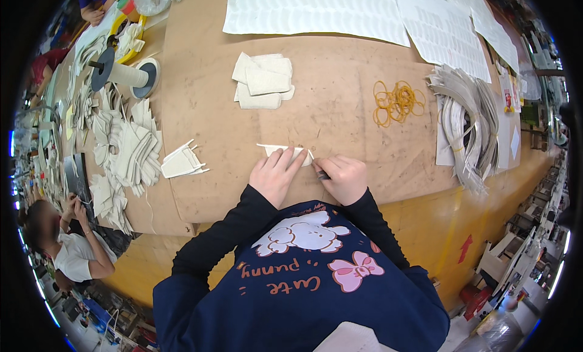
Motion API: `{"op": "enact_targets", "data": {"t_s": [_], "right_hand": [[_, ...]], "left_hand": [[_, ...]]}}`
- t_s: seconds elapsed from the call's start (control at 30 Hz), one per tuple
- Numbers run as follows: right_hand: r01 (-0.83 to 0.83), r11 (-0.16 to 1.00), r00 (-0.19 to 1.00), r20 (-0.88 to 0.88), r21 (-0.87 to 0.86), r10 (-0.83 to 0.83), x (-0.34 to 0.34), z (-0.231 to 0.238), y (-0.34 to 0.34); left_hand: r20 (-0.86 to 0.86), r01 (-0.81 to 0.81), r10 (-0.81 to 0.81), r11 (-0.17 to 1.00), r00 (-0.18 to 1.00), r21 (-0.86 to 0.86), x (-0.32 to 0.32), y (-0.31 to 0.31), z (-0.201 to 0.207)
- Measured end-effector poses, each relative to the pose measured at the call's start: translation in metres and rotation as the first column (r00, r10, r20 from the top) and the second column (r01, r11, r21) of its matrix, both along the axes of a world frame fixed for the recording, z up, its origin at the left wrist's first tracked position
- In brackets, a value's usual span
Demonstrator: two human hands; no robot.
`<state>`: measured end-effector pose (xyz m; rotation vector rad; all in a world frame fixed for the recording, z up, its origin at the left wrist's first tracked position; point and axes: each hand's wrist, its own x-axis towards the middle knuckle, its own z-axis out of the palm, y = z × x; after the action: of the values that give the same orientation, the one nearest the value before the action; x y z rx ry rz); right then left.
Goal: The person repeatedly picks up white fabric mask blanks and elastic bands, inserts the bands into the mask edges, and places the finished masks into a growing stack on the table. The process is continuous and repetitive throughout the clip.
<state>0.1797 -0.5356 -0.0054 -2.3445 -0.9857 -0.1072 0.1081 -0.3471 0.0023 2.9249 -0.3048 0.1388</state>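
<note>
A small cream fabric piece (308,158) with a white cord-like strip along its far edge lies on the brown board in front of me. My left hand (275,176) rests flat over it, fingers stretched out and pressing it down. Close by on the right, my right hand (345,178) is closed in a pinch at the piece's right end. Part of a small dark tool (323,175) shows under its fingers; its kind is hidden. Left of my hands sits a little stack of cream pieces with corded edges (182,160). Farther off lies a loose pile of plain cream pieces (264,82).
Tan rubber bands (398,103) lie at right, beside a bundle of grey-white strips (467,121). Patterned paper sheets (316,12) cover the far side. At left are a cord spool (127,75) and heaps of fabric pieces (133,148). A co-worker (79,236) works at lower left.
</note>
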Motion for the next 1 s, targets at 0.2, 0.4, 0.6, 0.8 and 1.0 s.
{"op": "enact_targets", "data": {"t_s": [0.2,0.4,0.6,0.8,1.0], "right_hand": [[-0.081,0.996,0.996,0.018,-0.029,0.082,0.001,-0.001,0.000],[-0.105,0.993,0.994,0.019,-0.048,0.106,0.001,0.000,0.002],[-0.109,0.991,0.994,0.022,-0.074,0.111,0.001,0.000,0.003],[-0.097,0.992,0.995,0.018,-0.083,0.099,0.001,0.001,0.006],[-0.088,0.992,0.996,0.025,-0.085,0.091,-0.001,0.001,0.008]], "left_hand": [[-0.003,0.005,-0.005,1.000,1.000,0.006,0.000,-0.001,0.002],[-0.012,0.005,-0.005,1.000,1.000,-0.003,0.001,-0.001,0.003],[-0.017,0.021,-0.022,0.999,1.000,-0.026,0.001,0.001,0.002],[-0.024,0.073,-0.075,0.995,0.997,-0.073,0.002,0.010,0.002],[-0.044,0.073,-0.074,0.997,0.996,-0.040,0.002,0.010,0.005]]}}
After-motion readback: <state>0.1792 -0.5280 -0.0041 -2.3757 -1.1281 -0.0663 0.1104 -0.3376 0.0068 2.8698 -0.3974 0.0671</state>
